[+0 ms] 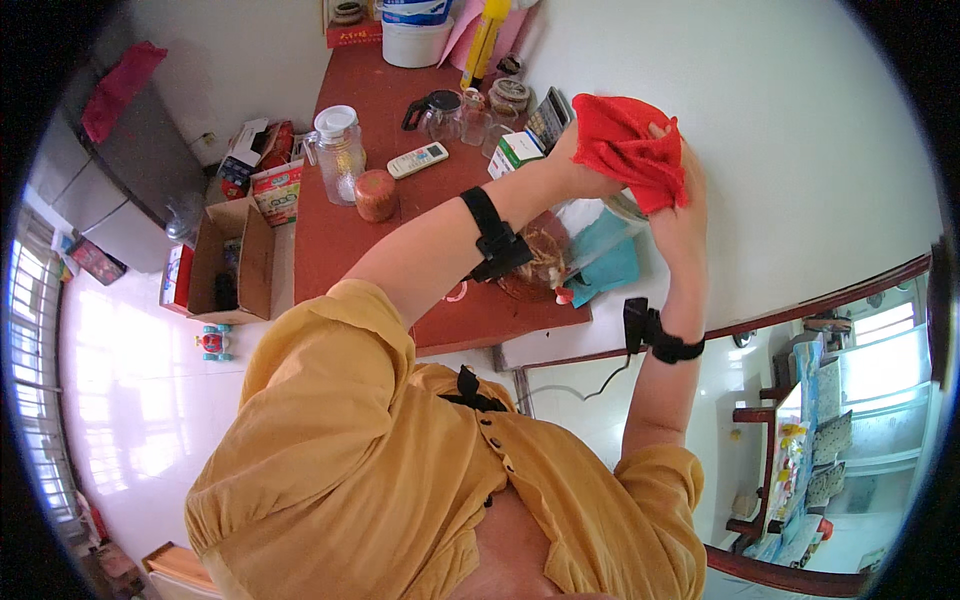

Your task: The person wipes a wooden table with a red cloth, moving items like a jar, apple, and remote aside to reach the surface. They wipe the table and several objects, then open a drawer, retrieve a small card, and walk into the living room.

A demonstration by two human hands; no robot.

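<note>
A bunched red cloth (pixel 630 150) is held up near the white wall. My right hand (pixel 686 180) grips its right side, with fingertips showing on top of the folds. My left hand (pixel 589 169) reaches in from the left, its fingers hidden by the cloth. Just under the cloth shows the rim of a clear vessel (pixel 628 206), apparently glass; how the hands touch it is hidden. Below lie a teal packet (pixel 606 259) and, partly behind my left forearm, a see-through container with brown strands (pixel 546 251).
On the red-brown table (pixel 360 259) stand a clear pitcher (pixel 340 161), a red-brown jar (pixel 376 196), a remote control (pixel 418 160), a glass teapot (pixel 441 116), a calculator (pixel 550 116) and a small green-white box (pixel 516 154). A cardboard box (pixel 255 262) sits on the floor left. A mirror (pixel 817 420) leans at right.
</note>
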